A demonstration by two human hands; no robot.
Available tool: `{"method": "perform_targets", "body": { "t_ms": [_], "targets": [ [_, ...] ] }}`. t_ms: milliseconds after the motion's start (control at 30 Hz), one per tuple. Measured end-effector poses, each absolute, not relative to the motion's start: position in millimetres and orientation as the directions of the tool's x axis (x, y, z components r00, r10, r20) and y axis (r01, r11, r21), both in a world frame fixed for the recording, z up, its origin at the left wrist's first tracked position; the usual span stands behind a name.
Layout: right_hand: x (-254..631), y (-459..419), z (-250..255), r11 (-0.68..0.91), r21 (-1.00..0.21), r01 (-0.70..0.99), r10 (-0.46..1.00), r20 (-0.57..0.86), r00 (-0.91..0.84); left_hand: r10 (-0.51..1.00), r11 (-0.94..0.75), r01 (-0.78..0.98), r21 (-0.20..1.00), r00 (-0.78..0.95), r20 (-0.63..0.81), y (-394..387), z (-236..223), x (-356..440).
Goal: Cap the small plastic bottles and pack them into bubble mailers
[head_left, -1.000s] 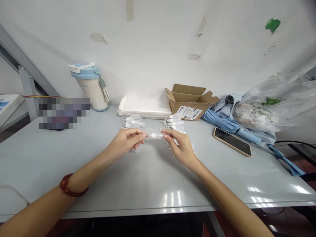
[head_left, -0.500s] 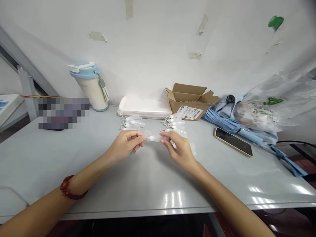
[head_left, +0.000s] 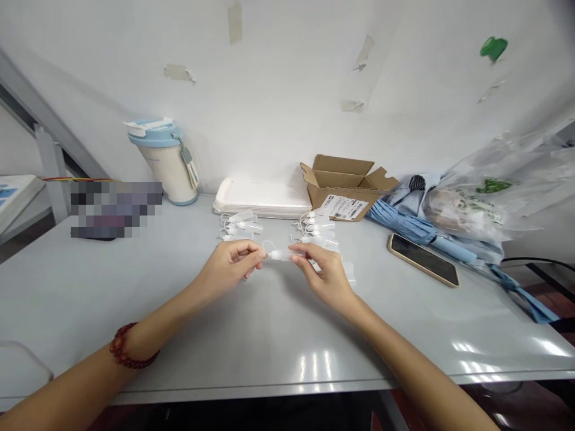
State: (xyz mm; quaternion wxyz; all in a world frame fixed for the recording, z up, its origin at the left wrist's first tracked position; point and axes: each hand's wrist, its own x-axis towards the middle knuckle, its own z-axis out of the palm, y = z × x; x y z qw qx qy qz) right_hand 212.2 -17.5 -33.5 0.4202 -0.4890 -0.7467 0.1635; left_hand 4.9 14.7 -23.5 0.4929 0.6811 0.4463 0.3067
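Both hands meet over the middle of the grey table (head_left: pixel 269 335). My right hand (head_left: pixel 326 272) pinches a small clear plastic vial (head_left: pixel 283 255) lying sideways, with a thin loop at its left end. My left hand (head_left: pixel 229 266), fingers pinched together, grips the vial's small cap end. Behind the hands lie two clusters of similar small vials, one on the left (head_left: pixel 240 226) and one on the right (head_left: pixel 317 227).
A blue-lidded tumbler (head_left: pixel 166 158) stands at the back left. A stack of white trays (head_left: pixel 263 197) and an open cardboard box (head_left: pixel 344 187) sit by the wall. A phone (head_left: pixel 423 258), a blue umbrella (head_left: pixel 426 230) and a plastic bag (head_left: pixel 489 191) lie to the right.
Both hands have stayed together on the vial, shifting slightly; the view has tilted a little.
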Motion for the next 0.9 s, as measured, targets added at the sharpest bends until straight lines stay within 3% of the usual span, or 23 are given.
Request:
{"method": "perform_targets", "body": {
  "t_ms": [267,467,900],
  "targets": [
    [215.2,-14.9,-30.0,0.425,-0.715,0.554,0.893,0.430,-0.131,0.926,-0.048,0.185,0.982,0.376,-0.026,19.5,-22.6,5.2],
    [216.3,-13.7,-29.3,0.432,-0.705,0.562,0.891,0.428,-0.149,0.913,-0.090,0.229,0.969,0.408,-0.011,19.0,-21.3,4.2],
    [218.6,-11.7,-24.4,0.434,-0.691,0.578,0.886,0.443,-0.136,0.932,-0.097,0.150,0.984,0.360,0.037,17.6,-18.9,3.7]
  ]
}}
